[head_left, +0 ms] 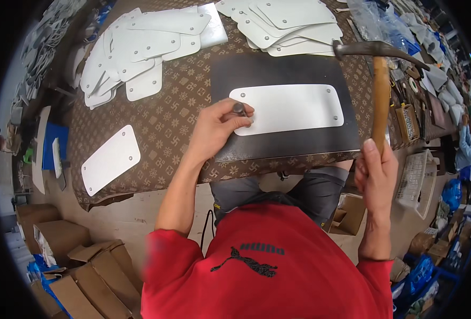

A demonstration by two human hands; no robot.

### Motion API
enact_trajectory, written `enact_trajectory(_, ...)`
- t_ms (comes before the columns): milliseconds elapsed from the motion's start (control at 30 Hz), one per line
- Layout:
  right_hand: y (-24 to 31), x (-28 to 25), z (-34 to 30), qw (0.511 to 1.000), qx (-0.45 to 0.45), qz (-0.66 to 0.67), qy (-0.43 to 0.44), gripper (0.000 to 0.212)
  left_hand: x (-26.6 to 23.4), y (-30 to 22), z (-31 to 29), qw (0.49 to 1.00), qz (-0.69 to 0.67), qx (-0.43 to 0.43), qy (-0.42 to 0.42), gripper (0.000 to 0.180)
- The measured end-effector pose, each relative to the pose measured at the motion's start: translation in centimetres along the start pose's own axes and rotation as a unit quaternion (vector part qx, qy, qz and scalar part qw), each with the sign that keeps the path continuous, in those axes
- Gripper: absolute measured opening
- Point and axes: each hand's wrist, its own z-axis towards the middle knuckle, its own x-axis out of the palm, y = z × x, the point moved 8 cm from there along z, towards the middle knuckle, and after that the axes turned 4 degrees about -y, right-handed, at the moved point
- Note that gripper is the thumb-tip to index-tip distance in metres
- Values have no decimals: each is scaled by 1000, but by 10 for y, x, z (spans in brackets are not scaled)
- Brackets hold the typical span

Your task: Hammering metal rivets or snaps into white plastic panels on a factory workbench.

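A person in a red T-shirt (278, 255) is at a table spread with a brown patterned cloth (185, 95). Near the table's front edge lies a flat black slab (294, 69), and on it a long white panel (294, 109) with rounded corners, lying lengthwise from left to right. Small round metal studs show at three of its corners: both far ones and the near right one. The left hand (218, 125) is at the panel's left end, its thumb and fingers closed in a pinch around a dark metal rod (239, 108) whose round top faces up; the fingers hide its lower end, so I cannot tell whether it touches the panel. The right hand (378, 170), beyond the slab's right side, is wrapped firmly around the lower handle of a hammer (381, 95), the thumb laid along the pale wood and the dark head pointing away from the body. Farther back on the cloth are two loose, overlapping piles of similar panels, a left pile (139, 45) and a right pile (294, 24), while a single panel (111, 160) lies aslant near the left front corner. Cardboard boxes (94, 284) stand on the floor at left, and a white plastic crate (413, 178) at right
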Motion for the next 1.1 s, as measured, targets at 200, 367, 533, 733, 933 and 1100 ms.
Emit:
enact_trajectory(200,81,-7,-29,850,-346,-384,-101,21,0,3,-8,992,116,48,-13,17)
enact_trajectory(367,98,28,-39,890,-223,334,215,24,7,6,-9,995,90,41,-19,16)
enact_trajectory(533,-12,57,-17,866,-208,-405,207,22,7,6,-3,987,150,49,-8,16)
enact_trajectory(733,21,-12,-19,982,-90,-161,47,17,40,-13,31,998,-33,49,-12,20)
enact_trajectory(933,28,-73,-21,993,-75,41,-77,17,155,-25,114,988,-57,138,27,20)
enact_trajectory(1100,5,-107,-15,989,-83,37,-119,16,201,-14,138,990,29,121,67,21)
